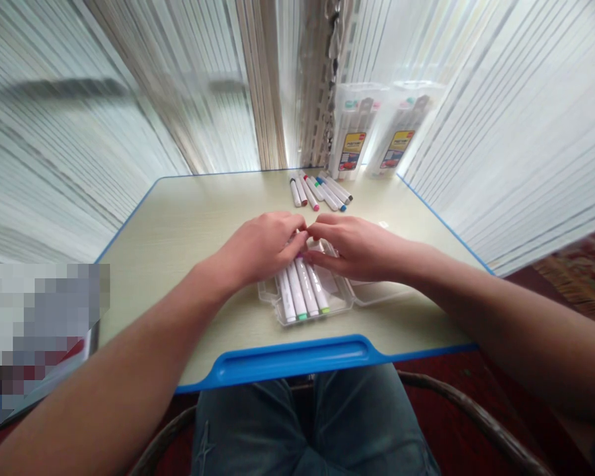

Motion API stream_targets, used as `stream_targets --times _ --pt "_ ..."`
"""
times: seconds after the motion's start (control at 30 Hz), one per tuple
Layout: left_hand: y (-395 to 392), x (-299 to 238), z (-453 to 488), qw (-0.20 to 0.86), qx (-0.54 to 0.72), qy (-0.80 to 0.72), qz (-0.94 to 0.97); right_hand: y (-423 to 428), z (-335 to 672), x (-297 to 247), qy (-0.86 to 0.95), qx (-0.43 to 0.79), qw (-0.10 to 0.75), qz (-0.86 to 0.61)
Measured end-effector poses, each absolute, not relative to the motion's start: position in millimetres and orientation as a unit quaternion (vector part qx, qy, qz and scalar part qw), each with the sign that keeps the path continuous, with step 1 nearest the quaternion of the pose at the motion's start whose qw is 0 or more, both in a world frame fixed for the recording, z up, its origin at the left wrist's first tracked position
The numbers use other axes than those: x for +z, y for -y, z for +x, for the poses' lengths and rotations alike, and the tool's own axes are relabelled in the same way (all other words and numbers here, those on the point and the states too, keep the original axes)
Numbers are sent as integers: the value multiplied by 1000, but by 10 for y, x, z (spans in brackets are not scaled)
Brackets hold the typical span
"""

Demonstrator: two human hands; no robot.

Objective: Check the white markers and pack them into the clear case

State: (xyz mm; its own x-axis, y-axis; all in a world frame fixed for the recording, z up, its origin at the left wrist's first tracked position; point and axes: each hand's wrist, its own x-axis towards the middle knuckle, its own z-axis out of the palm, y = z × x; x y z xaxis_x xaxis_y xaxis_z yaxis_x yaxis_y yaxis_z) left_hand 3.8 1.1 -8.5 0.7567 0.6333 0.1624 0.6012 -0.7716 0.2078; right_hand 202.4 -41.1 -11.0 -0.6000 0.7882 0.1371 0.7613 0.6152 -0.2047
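A clear plastic case (344,305) lies open near the desk's front edge, with three white markers (302,294) side by side in it. My left hand (260,248) rests on the far ends of those markers, fingers curled and pressed on them. My right hand (357,248) lies beside it over the case, its fingertips meeting the left hand's at a marker tip. What the fingertips pinch is hidden.
Several loose white markers (320,192) lie at the back of the pale wooden desk (188,225). Two upright clear marker boxes (354,132) (401,132) stand behind them against the curtains. A blue tray lip (292,357) edges the desk's front.
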Motion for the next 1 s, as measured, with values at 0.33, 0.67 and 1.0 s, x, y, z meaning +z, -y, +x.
stream_targets --times 0.33,0.67,1.0 --pt "0 -46 53 85 143 -336 927 450 1999 -68 892 87 92 -435" --pt "-41 -98 36 107 174 -315 927 478 1985 -69 895 41 69 -439" --pt "-25 -81 69 119 156 -296 935 575 1957 -63 921 23 80 -382"
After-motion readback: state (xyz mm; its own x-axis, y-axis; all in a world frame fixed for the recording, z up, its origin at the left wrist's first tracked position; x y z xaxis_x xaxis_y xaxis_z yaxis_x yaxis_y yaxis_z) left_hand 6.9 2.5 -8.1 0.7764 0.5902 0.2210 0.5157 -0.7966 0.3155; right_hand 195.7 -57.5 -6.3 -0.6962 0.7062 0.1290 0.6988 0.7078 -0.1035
